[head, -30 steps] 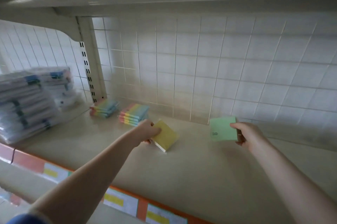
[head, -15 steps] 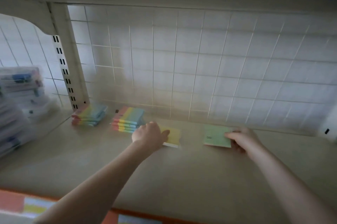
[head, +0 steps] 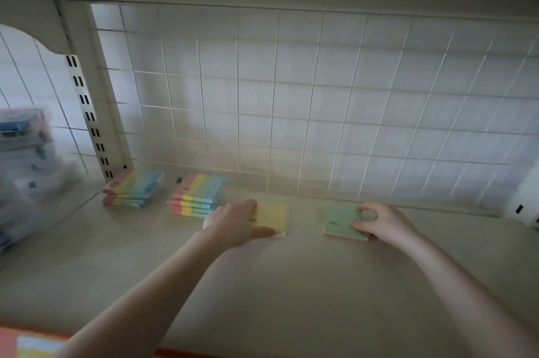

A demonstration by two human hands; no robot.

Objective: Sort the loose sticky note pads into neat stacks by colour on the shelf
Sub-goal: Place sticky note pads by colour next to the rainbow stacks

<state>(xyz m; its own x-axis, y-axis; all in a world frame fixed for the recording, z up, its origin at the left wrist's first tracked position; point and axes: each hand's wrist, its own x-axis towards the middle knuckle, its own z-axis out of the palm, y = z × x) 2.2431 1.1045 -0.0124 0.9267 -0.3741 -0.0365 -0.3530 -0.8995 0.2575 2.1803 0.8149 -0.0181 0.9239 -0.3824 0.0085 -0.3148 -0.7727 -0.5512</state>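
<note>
A yellow sticky note pad (head: 272, 216) lies flat on the beige shelf (head: 262, 284) near the back grid. My left hand (head: 236, 222) holds its left side, thumb along the front edge. To its right a green pad (head: 339, 222) lies flat too, and my right hand (head: 379, 222) pinches its right edge between thumb and fingers. Two stacks of rainbow-striped pads stand further left: one (head: 198, 197) right beside my left hand, the other (head: 134, 190) by the slotted upright.
A white wire grid (head: 291, 110) backs the shelf. A slotted upright post (head: 96, 112) stands at the left. Clear plastic-wrapped packs (head: 26, 165) are piled at the far left. A white bracket (head: 525, 200) sits at the far right. An orange shelf lip with labels (head: 26, 343) runs along the front.
Both pads came down from tilted in the air to flat on the shelf near the back. My hands stay on them. The view moved closer and to the right.
</note>
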